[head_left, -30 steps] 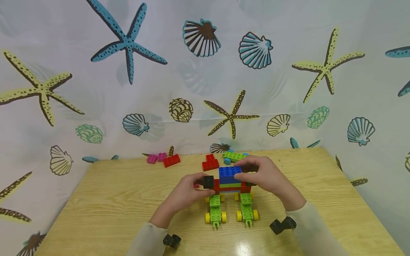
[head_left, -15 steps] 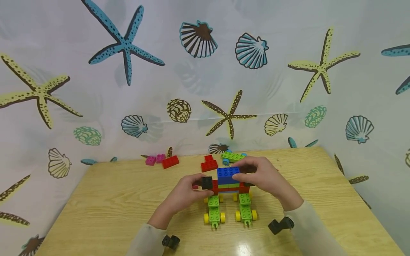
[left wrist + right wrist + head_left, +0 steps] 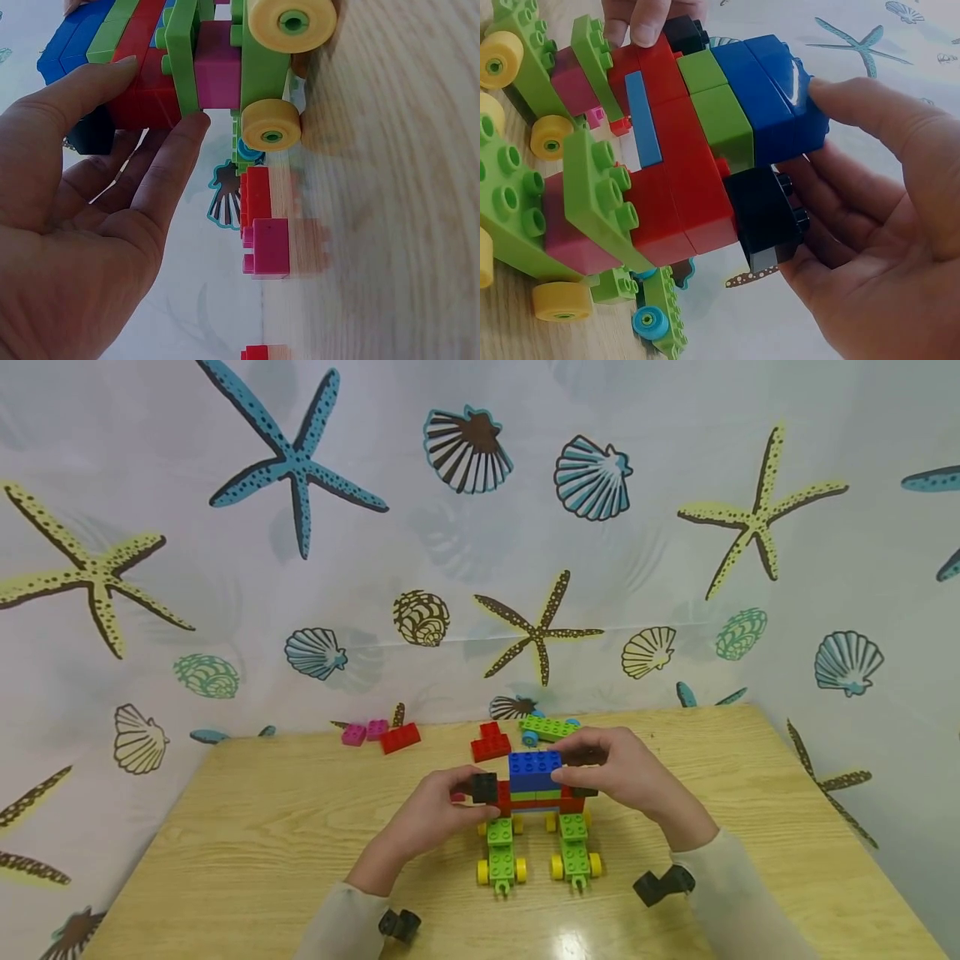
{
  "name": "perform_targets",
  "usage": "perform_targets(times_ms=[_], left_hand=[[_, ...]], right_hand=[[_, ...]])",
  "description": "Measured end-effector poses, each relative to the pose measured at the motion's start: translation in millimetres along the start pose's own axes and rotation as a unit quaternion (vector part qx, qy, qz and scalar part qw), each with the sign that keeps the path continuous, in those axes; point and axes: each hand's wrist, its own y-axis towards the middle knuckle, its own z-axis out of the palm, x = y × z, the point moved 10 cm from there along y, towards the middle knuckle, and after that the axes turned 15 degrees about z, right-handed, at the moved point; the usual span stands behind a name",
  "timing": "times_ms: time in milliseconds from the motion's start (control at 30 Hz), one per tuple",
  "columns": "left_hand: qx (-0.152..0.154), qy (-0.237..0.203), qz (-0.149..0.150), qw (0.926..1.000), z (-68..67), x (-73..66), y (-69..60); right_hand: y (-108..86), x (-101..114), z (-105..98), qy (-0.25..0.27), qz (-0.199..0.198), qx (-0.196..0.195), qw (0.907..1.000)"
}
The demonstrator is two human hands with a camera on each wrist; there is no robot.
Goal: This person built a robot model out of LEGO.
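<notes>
Clearly, the thing in hand is a wheeled model of studded plastic bricks (image 3: 534,803), standing on the pale wood-grain table (image 3: 300,827) between the two hands. At the model's top sit glossy dark-blue bricks (image 3: 532,770), then lime-green bricks (image 3: 721,112), then long red bricks (image 3: 694,180), with a light-blue brick (image 3: 643,120) set against the red ones. A black studded block (image 3: 484,787) is on the model's left end and another black studded block (image 3: 765,214) on its right. Underneath, two lime-green bases with yellow wheels reach toward the person, one base at the model's left (image 3: 502,858), the other at its right (image 3: 576,858).

The left hand (image 3: 442,802) grips the model's left end, thumb on the red bricks and fingers around the other side. The right hand (image 3: 611,768) pinches the model's upper right, its thumb on the dark-blue bricks and its fingers bent behind them.

Beyond the model lie a red stepped brick cluster (image 3: 491,743) and a lime-green studded plate with blue wheels (image 3: 550,728). Farther off, to the model's left, are a red rectangular brick (image 3: 401,738) and two small magenta bricks (image 3: 354,733). Behind the model hangs a white cloth printed with starfish and shells (image 3: 360,568).
</notes>
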Motion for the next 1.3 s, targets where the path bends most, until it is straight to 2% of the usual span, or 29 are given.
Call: perform_targets(times_ms=[667,1033,1167,1300], left_hand=[[0.002,-0.007,0.007,0.9999,1.6,-0.4,1.0],[-0.005,-0.008,0.027,0.9996,3.2,-2.9,1.8],[-0.001,-0.001,0.028,0.9996,0.2,-3.6,2.2],[0.003,0.0,0.024,0.9997,-6.0,-1.2,-2.9]], right_hand=[[-0.6,0,0,0.007,0.008,0.007,0.9999],[-0.9,2,-1,-0.005,0.011,0.009,0.9999],[-3.6,6,-9,0.001,0.006,0.01,0.9999],[-4.4,5,-25,0.019,0.004,-0.007,0.9998]])
